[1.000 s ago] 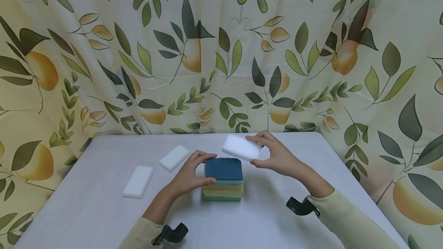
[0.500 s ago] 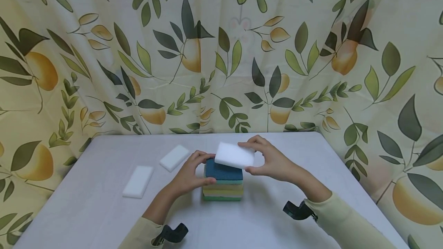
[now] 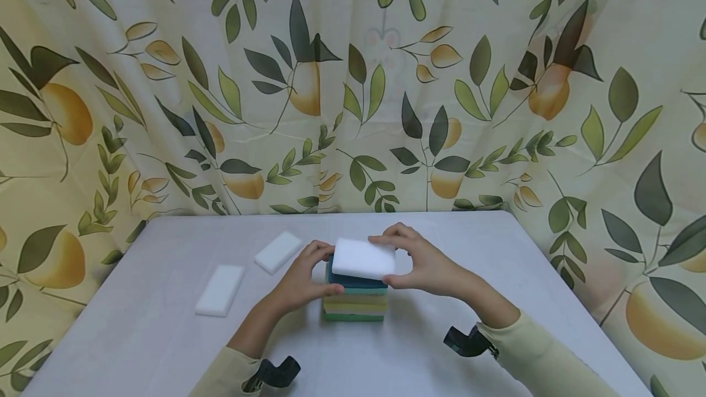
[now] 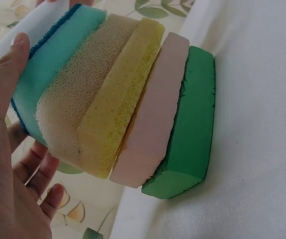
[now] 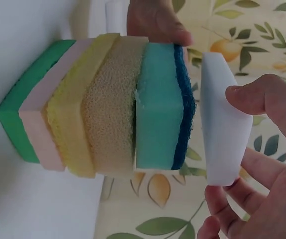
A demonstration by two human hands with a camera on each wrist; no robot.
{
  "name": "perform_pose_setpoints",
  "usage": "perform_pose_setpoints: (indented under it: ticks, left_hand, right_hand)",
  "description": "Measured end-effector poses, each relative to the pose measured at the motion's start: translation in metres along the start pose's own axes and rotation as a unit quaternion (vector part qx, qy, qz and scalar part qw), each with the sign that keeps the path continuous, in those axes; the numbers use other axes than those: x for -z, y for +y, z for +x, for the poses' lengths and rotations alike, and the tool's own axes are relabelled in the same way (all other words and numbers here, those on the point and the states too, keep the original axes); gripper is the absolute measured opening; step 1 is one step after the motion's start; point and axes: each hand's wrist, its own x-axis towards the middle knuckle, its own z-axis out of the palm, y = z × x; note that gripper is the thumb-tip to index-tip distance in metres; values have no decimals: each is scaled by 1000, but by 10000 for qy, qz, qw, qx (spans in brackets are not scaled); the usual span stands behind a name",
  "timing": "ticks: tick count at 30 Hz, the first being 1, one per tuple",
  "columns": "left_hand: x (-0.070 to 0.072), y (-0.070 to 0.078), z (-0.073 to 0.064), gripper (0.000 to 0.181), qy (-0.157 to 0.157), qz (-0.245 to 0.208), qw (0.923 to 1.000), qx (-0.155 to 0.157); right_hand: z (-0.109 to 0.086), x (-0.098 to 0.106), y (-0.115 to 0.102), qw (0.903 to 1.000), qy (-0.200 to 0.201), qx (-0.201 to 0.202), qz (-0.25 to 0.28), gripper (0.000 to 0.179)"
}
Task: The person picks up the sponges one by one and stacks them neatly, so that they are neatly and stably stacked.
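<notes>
My right hand (image 3: 427, 265) pinches a white melamine sponge (image 3: 364, 258) between thumb and fingers, held above a stack of sponges. In the right wrist view a narrow gap separates it from the dark blue scouring layer (image 5: 184, 109) of the top teal sponge (image 5: 157, 107). Beneath that come a beige porous sponge (image 4: 75, 94), a yellow one (image 4: 118, 104), a pale pink block (image 4: 152, 109) and a green block (image 4: 190, 119) at the bottom. My left hand (image 3: 300, 277) holds the stack's upper left side, thumb in front and fingers behind.
Two more white sponges lie flat to the left, one nearer (image 3: 220, 290) and one farther back (image 3: 278, 252). A white cloth covers the table (image 3: 419, 360). Behind its far edge hangs a leaf-and-fruit patterned curtain (image 3: 342, 139).
My right hand has brought the white sponge leftward and slightly down, from the stack's right side to over its top. The left hand and the stack have stayed in place.
</notes>
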Motion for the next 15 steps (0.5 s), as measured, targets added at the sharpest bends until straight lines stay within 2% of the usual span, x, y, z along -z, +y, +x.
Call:
perform_pose_setpoints:
  ticks: [15]
  left_hand:
    - [-2,-2,1,62,49,-2,10000,86]
  right_hand:
    - [3,-8,0,9999,-61,135,-35,64]
